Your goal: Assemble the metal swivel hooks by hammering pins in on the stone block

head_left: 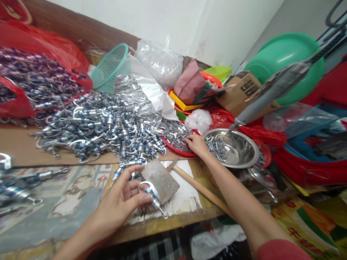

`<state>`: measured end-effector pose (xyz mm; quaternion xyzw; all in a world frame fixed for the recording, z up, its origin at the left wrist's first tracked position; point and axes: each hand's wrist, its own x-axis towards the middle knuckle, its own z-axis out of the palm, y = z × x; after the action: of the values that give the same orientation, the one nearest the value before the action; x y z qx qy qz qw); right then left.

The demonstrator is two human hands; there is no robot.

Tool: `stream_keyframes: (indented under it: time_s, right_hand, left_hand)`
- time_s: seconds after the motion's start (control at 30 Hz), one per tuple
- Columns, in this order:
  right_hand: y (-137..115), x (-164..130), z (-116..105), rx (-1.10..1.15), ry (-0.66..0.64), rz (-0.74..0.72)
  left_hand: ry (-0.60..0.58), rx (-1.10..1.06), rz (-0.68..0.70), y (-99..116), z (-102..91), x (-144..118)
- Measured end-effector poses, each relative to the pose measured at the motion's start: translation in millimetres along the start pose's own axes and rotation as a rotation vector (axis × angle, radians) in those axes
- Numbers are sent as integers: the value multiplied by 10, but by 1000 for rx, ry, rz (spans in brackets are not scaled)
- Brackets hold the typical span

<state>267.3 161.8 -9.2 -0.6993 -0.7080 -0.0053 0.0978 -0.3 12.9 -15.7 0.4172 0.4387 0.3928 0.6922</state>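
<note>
The left hand [123,196] is gripping a silver swivel clasp [153,198] at the near edge of the workbench [54,202], the fingers curling closed around its hook end while the eyelet end is sticking out to the right. The clasp is lying over the near corner of a flat grey metal block [159,180], which is sitting on a white sheet just right of the hand.

The right hand [196,144] is reaching farther out, its fingertips pressing down into a red tray of small metal parts [173,135]; the fingers are bent and bunched together, but whether they are pinching a part I cannot tell. A steel bowl [235,150] holding screws is sitting just right of that hand, touching the tray's right side.

A wooden-handled hammer [197,186] is lying diagonally between the two forearms, its head beside the block. A large heap of silver-and-blue clasps [103,124] is spreading across a cardboard sheet far left of the block (the pieces are overlapping too thickly to count). A teal mesh basket [110,68] is lying tilted behind the heap, and a grey power tool [271,92] is hanging at a slant above the bowl.
</note>
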Motion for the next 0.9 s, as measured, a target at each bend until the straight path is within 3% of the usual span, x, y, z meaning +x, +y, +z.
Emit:
stream_keyframes:
  time_s: [0.2,0.3,0.4,0.53,0.67,0.77,0.9]
  right_hand:
    - [-13,-97,-50,47,62,7]
    - [-52,-129,-73,133,95,9]
    - [-199,-251,-140,278,77,-27]
    - [-529,-659,-318,491,-95,-208]
    - [-804,-1117,-468,574,-252,-569]
    - [-929,-1306,-478,523,-210,-653]
    - [-1000,-1401,-436,578,-128,-616]
  left_hand:
    - [109,87,56,9,40,-24]
    - [106,200,18,36,45,-53]
    - [82,173,-9,47,41,-70]
    - [72,137,9,70,50,-63]
    - [83,123,48,87,48,-40]
    - [53,117,58,67,28,-31]
    - [46,103,65,36,15,-28]
